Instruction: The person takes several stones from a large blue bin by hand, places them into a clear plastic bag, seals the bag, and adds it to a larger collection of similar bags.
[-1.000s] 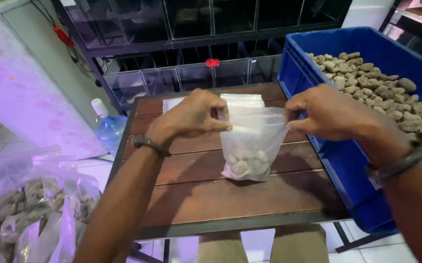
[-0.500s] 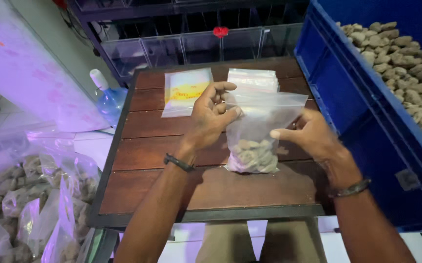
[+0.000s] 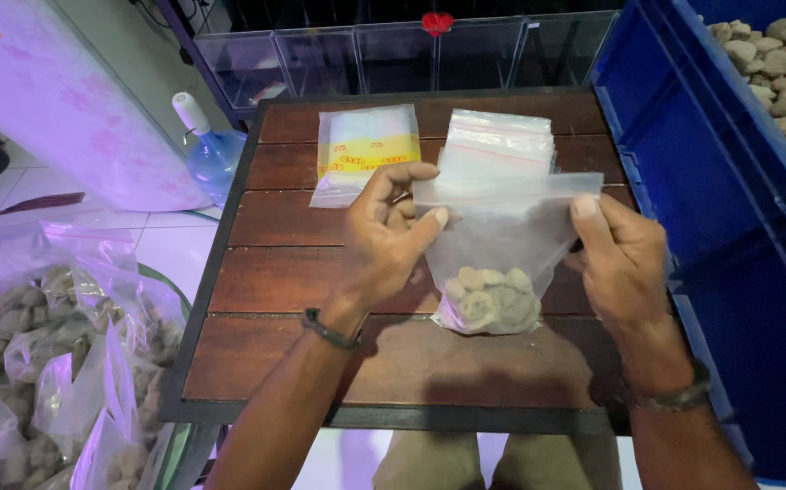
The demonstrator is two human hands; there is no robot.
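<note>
Zip bag [image 3: 502, 263] limp, bottom-heavy with stones [image 3: 491, 298]; my left hand [image 3: 391, 238], right hand [image 3: 620, 259] fingers pinching seal corners; I'd grip there.

A dark wooden slatted counter [image 3: 275, 363] is carrying a stack of clear bags [image 3: 502, 141] and a yellow-labelled packet [image 3: 361, 150].

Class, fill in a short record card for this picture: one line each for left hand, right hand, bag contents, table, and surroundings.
Left hand: left hand pinches the top edge of the clear zip bag at its left end.
Right hand: right hand grips the bag's top edge at its right end.
Bag contents: small pale stones lying at the bottom.
Table: dark wooden slat table bearing a stack of empty bags and a yellow-labelled packet.
Surroundings: blue crate of stones at right; filled bags on the floor at left; water bottle.
</note>
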